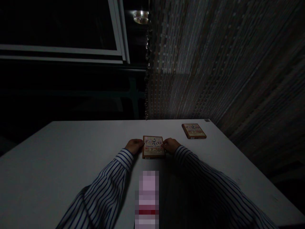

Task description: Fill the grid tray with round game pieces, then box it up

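A flat, square box [153, 147] with brown edges and dark printed characters on its pale lid lies in front of me on the white table [83, 149]. My left hand [134, 146] grips its left edge, fingers closed against the side. On the opposite edge, my right hand [171, 145] pinches the box, with a fingertip over the lid. Both sleeves are striped. What is inside the box cannot be seen.
A second, similar box [194, 131] lies at the back right of the table, near a small dark label [207, 120] at the corner. A patterned string curtain [186, 63] hangs behind and along the right. A pixelated patch [149, 197] covers the front middle.
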Demonstrator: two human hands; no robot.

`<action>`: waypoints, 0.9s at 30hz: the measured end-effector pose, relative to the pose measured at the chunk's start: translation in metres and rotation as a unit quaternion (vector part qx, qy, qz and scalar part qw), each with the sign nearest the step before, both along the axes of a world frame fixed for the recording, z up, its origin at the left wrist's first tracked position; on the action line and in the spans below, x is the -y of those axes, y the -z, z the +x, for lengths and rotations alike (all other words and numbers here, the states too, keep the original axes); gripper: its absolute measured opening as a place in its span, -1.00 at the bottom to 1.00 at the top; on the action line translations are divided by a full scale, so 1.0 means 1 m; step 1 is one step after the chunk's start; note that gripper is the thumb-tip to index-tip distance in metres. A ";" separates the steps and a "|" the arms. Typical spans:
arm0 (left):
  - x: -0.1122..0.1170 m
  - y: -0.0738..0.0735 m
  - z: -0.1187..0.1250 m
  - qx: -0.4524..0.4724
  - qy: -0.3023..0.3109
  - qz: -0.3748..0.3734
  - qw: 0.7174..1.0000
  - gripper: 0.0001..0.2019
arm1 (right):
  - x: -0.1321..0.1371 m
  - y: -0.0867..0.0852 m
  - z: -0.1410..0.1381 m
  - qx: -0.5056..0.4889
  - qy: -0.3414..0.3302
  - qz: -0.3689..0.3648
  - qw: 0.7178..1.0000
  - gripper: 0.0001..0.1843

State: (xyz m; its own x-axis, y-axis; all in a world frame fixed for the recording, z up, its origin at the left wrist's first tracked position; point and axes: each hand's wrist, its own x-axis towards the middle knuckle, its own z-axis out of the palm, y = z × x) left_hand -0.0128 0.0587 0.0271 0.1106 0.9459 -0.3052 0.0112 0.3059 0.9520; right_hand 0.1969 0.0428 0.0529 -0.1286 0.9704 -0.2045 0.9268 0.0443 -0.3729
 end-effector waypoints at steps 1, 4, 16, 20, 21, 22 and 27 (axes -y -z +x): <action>0.001 0.000 0.001 0.005 -0.004 -0.003 1.000 -0.76 | 0.000 -0.001 0.000 0.000 0.001 -0.001 1.000 -0.70; 0.003 -0.001 0.003 0.016 -0.017 -0.009 1.000 -0.73 | 0.001 -0.002 0.000 0.001 0.003 -0.004 1.000 -0.70; 0.001 0.007 0.004 0.054 -0.024 -0.036 0.998 -0.77 | 0.000 -0.005 0.001 0.016 -0.016 0.003 1.000 -0.67; -0.002 0.011 0.004 0.058 -0.019 -0.040 0.997 -0.76 | 0.001 -0.005 0.000 0.011 -0.011 -0.001 1.000 -0.68; -0.003 0.012 0.003 0.057 -0.016 -0.041 0.997 -0.75 | 0.001 -0.005 0.000 0.009 -0.011 -0.002 1.000 -0.69; -0.004 0.013 0.003 0.055 -0.013 -0.042 0.998 -0.74 | 0.001 -0.004 0.000 0.007 -0.009 -0.002 1.000 -0.69; -0.006 0.016 0.001 0.051 0.003 -0.053 0.997 -0.73 | 0.000 -0.001 0.001 -0.002 -0.003 -0.006 1.000 -0.70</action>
State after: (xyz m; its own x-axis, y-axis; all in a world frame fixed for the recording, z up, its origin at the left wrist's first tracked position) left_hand -0.0120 0.0650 0.0112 0.1514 0.9081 -0.3904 -0.0827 0.4053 0.9105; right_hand 0.1983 0.0427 0.0540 -0.1361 0.9667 -0.2165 0.9250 0.0458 -0.3771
